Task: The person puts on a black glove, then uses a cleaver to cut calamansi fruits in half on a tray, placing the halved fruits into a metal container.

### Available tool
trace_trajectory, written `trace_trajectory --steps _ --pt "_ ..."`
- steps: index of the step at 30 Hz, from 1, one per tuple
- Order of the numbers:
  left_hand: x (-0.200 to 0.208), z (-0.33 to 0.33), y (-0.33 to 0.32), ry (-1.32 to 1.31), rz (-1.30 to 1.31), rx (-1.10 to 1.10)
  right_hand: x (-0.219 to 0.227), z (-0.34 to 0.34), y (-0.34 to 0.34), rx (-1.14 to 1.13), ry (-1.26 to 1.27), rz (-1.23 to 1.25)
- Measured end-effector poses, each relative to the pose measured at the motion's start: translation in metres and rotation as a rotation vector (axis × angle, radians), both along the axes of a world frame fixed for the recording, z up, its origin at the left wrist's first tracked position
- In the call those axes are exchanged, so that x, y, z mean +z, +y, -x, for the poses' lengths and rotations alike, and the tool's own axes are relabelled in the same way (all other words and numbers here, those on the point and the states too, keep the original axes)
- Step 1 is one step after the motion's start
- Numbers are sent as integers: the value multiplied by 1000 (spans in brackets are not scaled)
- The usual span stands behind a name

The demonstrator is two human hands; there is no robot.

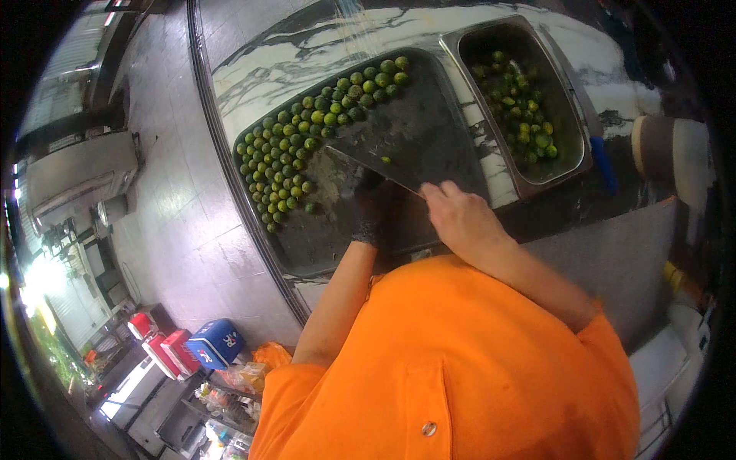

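Observation:
My right hand point(464, 218), bare, is closed around the handle of a knife point(376, 170), whose long blade points left and away from me over a dark tray point(429, 115). My left hand point(366, 203) wears a black glove and is low over the tray beside the blade. Its fingers blend into the dark surface and partly hide behind the knife, so what they hold does not show. A small green piece point(386, 159) lies just past the blade. Many small round green limes point(287, 146) cover the tray's left and far sides.
To the right, a deep metal pan point(579, 165) holds green fruit point(529, 115) that looks cut. A blue-handled tool point(603, 165) lies beside it. The tray rests on a marbled counter point(253, 73). Coolers, one blue point(215, 343) and others red point(170, 353), stand at lower left.

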State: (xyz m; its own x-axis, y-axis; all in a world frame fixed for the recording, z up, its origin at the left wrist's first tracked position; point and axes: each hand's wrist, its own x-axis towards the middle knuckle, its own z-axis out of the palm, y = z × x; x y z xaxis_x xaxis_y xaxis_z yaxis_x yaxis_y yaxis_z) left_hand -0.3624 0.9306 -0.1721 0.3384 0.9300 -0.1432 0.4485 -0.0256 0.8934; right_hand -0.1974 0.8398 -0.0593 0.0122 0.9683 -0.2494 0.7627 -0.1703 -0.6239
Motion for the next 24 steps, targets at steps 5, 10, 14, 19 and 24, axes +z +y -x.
trace_trajectory --steps 5,10,14,19,24 --pt "18 -11 3 -99 4 25 -5 -10 -3 -17 52 -18" --pt "-8 1 4 45 0 -25 -17 -3 30 -8 90 -57" --pt "31 -17 4 -66 168 74 -14 -5 23 -84 128 -175" --pt "31 -21 -1 -170 169 170 37 -29 -36 -361 217 -515" --pt "84 -91 -10 -284 -243 -123 72 -80 -86 -579 111 -482"
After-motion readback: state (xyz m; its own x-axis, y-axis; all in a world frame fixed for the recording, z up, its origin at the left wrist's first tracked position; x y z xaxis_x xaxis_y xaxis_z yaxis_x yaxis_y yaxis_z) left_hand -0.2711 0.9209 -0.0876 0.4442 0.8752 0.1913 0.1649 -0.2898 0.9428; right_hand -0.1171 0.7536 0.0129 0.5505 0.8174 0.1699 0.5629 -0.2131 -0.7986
